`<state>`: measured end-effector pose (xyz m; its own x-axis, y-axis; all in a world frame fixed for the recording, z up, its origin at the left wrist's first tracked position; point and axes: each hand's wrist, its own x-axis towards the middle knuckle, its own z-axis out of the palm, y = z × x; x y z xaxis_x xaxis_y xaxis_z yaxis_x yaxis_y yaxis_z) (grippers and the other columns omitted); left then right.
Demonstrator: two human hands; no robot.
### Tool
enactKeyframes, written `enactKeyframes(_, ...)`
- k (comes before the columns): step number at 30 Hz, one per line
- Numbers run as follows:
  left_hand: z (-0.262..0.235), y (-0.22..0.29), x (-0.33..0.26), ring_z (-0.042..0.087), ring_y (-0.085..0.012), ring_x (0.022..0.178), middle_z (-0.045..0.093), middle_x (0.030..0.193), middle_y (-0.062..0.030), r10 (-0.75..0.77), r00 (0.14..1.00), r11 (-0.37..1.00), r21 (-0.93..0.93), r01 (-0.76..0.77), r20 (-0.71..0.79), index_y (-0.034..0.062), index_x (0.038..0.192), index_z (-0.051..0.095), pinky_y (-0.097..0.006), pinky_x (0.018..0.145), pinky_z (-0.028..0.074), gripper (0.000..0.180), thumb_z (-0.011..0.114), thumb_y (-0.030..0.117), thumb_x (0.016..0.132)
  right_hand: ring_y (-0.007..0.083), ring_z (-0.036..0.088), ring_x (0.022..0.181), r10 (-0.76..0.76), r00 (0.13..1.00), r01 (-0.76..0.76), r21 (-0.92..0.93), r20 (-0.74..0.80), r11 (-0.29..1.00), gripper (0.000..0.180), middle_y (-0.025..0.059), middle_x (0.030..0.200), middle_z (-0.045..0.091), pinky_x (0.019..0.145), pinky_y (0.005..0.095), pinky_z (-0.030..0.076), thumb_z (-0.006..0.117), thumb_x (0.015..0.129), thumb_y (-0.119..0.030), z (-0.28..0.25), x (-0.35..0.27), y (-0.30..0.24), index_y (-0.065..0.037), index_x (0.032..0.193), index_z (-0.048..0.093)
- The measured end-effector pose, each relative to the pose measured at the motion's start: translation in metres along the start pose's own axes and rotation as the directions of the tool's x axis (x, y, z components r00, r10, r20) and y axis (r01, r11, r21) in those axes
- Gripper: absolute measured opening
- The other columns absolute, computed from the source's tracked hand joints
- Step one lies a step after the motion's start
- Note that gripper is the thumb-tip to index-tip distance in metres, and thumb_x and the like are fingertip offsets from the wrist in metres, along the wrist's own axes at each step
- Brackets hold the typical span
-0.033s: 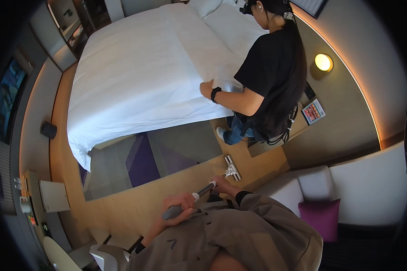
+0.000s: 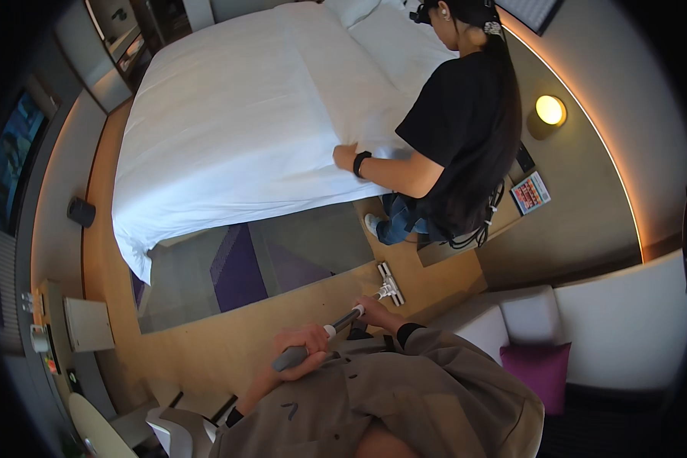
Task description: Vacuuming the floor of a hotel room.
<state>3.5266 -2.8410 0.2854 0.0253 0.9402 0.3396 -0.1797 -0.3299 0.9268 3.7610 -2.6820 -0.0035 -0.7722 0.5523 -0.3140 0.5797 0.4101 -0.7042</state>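
"Grey and white on the long-handled floor tool (image 2: 343, 320); placed where?"

"Slanting from lower centre toward right of centre. Gripped at the grey end by the left hand (image 2: 301, 342), clasped farther along by the right hand (image 2: 374, 311)."

"And the T-shaped head (image 2: 390, 285)?"

"Down on the tan floor (image 2: 206, 349), near the lower-right corner of the rug (image 2: 240, 267). Upper right: a co-worker (image 2: 466, 122) beside the bed (image 2: 229, 107)."
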Motion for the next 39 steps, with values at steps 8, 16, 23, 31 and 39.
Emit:
enactKeyframes(8, 0.012, -0.016, 0.025, 0.055, -0.0251, 0.06, 0.057, 0.064, -0.0083, -0.012, 1.0, 1.0, -0.003, 0.012, -0.014, 0.0066, 0.062, 0.047, -0.039, 0.068, 0.045, 0.023, 0.065, 0.003, 0.076, 0.0367, 0.06, 0.091, -0.182, 0.977, 0.179, 0.042, 0.113, 0.983, 0.024, 0.0145, 0.092, 0.063, 0.078, 0.0436, 0.047, 0.075, 0.075, -0.014, -0.022, 0.007, 0.03, -0.007, 0.091, 0.059)
enactKeyframes(16, -0.037, -0.021, -0.003, 0.057, -0.0238, 0.065, 0.055, 0.067, -0.0056, -0.008, 1.0, 0.999, -0.045, 0.007, -0.023, 0.0063, 0.064, 0.049, -0.038, 0.076, 0.047, 0.02, 0.066, 0.001, 0.073, 0.0371, 0.058, 0.096, -0.065, 0.987, 0.075, -0.057, 0.149, 0.996, 0.024, 0.0151, 0.096, 0.062, 0.082, 0.0453, 0.046, 0.073, 0.075, -0.015, 0.001, 0.029, 0.004, -0.008, 0.093, 0.06)
enactKeyframes(23, -0.056, -0.023, -0.009, 0.058, -0.0227, 0.066, 0.056, 0.067, -0.0053, -0.016, 0.999, 0.999, -0.05, 0.018, 0.042, 0.0064, 0.064, 0.05, -0.037, 0.075, 0.046, 0.02, 0.067, 0.001, 0.074, 0.0375, 0.057, 0.1, -0.014, 0.997, 0.016, -0.026, 0.079, 1.0, 0.022, 0.0164, 0.099, 0.061, 0.085, 0.0443, 0.045, 0.066, 0.076, -0.005, 0.018, 0.031, 0.003, -0.007, 0.097, 0.06)
enactKeyframes(31, -0.042, -0.028, 0.019, 0.055, -0.0239, 0.063, 0.055, 0.065, -0.0073, 0.023, 1.0, 0.993, -0.114, -0.023, 0.0, 0.0056, 0.065, 0.05, -0.037, 0.068, 0.046, 0.021, 0.067, 0.001, 0.077, 0.0393, 0.059, 0.097, -0.037, 0.997, 0.034, 0.045, 0.071, 0.998, 0.024, 0.0182, 0.1, 0.062, 0.081, 0.0452, 0.047, 0.06, 0.076, 0.001, 0.002, 0.03, 0.021, -0.006, 0.099, 0.06)
enactKeyframes(39, 0.035, -0.033, 0.09, 0.052, -0.0224, 0.056, 0.056, 0.061, -0.0089, 0.036, 0.998, 0.985, -0.169, -0.045, -0.058, 0.0059, 0.062, 0.05, -0.036, 0.06, 0.044, 0.023, 0.067, 0.003, 0.078, 0.0237, 0.067, 0.087, 0.098, 0.994, -0.091, -0.123, 0.048, 0.988, 0.019, 0.0141, 0.092, 0.067, 0.076, 0.0368, 0.052, 0.053, 0.087, -0.007, -0.07, 0.024, 0.142, -0.006, 0.101, 0.065)
